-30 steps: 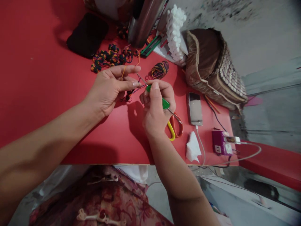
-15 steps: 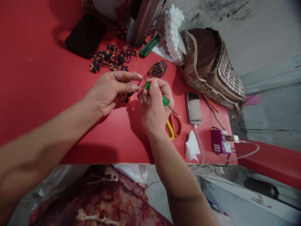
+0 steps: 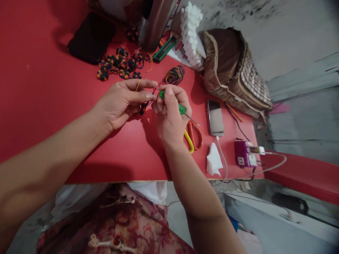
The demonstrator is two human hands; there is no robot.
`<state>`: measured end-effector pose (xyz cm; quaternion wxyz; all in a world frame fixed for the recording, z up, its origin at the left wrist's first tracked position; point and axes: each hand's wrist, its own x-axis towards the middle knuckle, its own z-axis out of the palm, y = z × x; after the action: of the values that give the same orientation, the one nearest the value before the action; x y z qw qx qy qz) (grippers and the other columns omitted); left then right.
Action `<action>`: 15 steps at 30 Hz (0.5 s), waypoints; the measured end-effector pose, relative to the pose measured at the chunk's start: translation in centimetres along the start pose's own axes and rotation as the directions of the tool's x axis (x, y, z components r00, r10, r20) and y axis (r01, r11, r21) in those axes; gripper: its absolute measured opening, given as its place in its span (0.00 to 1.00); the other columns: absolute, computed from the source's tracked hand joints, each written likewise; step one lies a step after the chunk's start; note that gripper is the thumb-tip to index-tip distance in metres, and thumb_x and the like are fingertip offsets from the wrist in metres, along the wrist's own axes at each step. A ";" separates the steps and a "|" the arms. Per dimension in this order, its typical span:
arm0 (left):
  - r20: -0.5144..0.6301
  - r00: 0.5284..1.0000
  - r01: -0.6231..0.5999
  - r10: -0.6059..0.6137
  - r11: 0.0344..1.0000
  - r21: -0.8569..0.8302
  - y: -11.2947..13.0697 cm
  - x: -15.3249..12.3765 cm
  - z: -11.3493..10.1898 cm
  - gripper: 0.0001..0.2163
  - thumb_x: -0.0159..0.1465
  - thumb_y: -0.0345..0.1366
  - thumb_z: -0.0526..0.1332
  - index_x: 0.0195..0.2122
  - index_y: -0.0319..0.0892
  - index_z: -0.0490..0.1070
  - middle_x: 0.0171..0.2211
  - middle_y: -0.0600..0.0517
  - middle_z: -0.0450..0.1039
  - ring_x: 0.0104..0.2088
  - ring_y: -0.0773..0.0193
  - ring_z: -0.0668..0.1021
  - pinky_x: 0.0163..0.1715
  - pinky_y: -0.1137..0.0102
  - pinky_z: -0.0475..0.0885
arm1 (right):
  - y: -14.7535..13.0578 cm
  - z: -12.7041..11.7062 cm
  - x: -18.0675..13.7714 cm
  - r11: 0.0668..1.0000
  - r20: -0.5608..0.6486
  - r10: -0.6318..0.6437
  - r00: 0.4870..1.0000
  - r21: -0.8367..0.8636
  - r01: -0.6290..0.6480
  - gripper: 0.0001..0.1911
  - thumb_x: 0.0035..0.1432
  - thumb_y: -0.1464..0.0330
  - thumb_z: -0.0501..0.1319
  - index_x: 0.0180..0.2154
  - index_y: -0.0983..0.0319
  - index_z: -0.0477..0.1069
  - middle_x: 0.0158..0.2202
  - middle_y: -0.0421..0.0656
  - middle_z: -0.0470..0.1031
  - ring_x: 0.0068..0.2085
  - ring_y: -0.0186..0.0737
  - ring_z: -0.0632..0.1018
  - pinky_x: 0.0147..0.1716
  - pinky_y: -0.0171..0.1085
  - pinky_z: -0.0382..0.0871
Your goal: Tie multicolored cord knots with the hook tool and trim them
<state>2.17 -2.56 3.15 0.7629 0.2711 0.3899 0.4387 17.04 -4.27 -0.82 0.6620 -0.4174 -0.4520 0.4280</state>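
My right hand [image 3: 171, 114] is closed round a green-handled crochet hook [image 3: 181, 108], whose metal tip points toward my left fingers. My left hand [image 3: 122, 102] pinches a small dark multicoloured crochet piece [image 3: 143, 107], with orange yarn looped over its index finger. The two hands meet just above the red table [image 3: 47, 91]. The strand runs back to a multicoloured yarn ball [image 3: 173, 74] right behind the hands. A cluster of several finished crochet pieces [image 3: 118, 65] lies further back to the left.
Scissors [image 3: 194, 135] with yellow and orange handles lie under my right wrist. To the right are a phone [image 3: 215, 117] on a cable, a white tissue [image 3: 213, 161] and a purple power adapter [image 3: 245, 154]. A brown bag [image 3: 233, 70], black pouch [image 3: 91, 37] and steel flask [image 3: 153, 23] stand behind.
The hook tip has drawn back in toward my left fingertips, and both hands have closed together slightly. The view has drifted a little, shifting everything up and left.
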 end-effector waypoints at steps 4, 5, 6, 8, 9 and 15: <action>0.024 1.000 -0.005 0.005 1.000 0.001 -0.3 0.2 -0.1 0.12 0.61 0.25 0.79 0.40 0.48 0.85 0.31 0.56 0.85 0.26 0.65 0.82 0.24 0.70 0.68 | 0.2 -0.3 0.3 0.999 0.041 0.018 0.999 -0.028 -0.017 0.22 0.66 0.39 0.75 0.41 0.48 0.79 0.28 0.35 0.70 0.28 0.39 0.70 0.32 0.44 0.73; 0.025 1.000 -0.002 0.002 1.000 -0.003 -0.4 0.2 -0.2 0.13 0.60 0.26 0.80 0.41 0.48 0.85 0.31 0.57 0.85 0.28 0.63 0.84 0.26 0.69 0.70 | 0.3 -0.4 0.4 0.999 0.056 0.024 0.998 -0.045 -0.022 0.23 0.65 0.39 0.75 0.41 0.47 0.78 0.28 0.35 0.70 0.28 0.40 0.70 0.32 0.45 0.73; 0.019 1.000 0.001 0.000 1.000 -0.010 -0.4 0.1 -0.2 0.13 0.60 0.26 0.80 0.42 0.49 0.85 0.31 0.57 0.85 0.30 0.62 0.86 0.27 0.69 0.71 | 0.5 -0.6 0.5 0.998 0.067 0.033 0.997 -0.060 -0.029 0.23 0.64 0.38 0.75 0.42 0.47 0.77 0.29 0.36 0.70 0.28 0.41 0.69 0.32 0.45 0.72; 0.002 1.000 0.005 -0.005 1.000 -0.018 -0.3 0.1 -0.1 0.13 0.61 0.25 0.79 0.43 0.49 0.86 0.31 0.57 0.85 0.32 0.62 0.87 0.29 0.68 0.73 | 0.7 -0.8 0.6 0.994 0.070 0.058 0.996 -0.091 -0.051 0.24 0.64 0.37 0.74 0.42 0.47 0.75 0.30 0.36 0.71 0.28 0.42 0.69 0.32 0.45 0.71; -0.004 1.000 0.004 -0.004 1.000 -0.019 -0.3 0.0 -0.1 0.12 0.62 0.25 0.79 0.43 0.49 0.86 0.31 0.57 0.85 0.32 0.62 0.87 0.29 0.68 0.73 | 0.7 -0.9 0.7 0.991 0.065 0.079 0.995 -0.112 -0.071 0.24 0.64 0.37 0.73 0.43 0.47 0.75 0.31 0.37 0.72 0.29 0.42 0.69 0.32 0.45 0.72; -0.005 1.000 -0.025 0.025 0.999 -0.026 -0.4 0.5 -0.2 0.07 0.66 0.31 0.80 0.37 0.47 0.84 0.32 0.53 0.85 0.29 0.62 0.85 0.20 0.70 0.62 | 0.4 -1.1 0.5 0.981 0.055 0.136 0.989 -0.147 -0.127 0.26 0.63 0.36 0.74 0.43 0.48 0.77 0.34 0.37 0.79 0.31 0.40 0.72 0.33 0.42 0.74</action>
<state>2.37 -2.35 2.56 0.7599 0.2649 0.3826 0.4539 18.10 -3.88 -1.38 0.5855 -0.4786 -0.4744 0.4506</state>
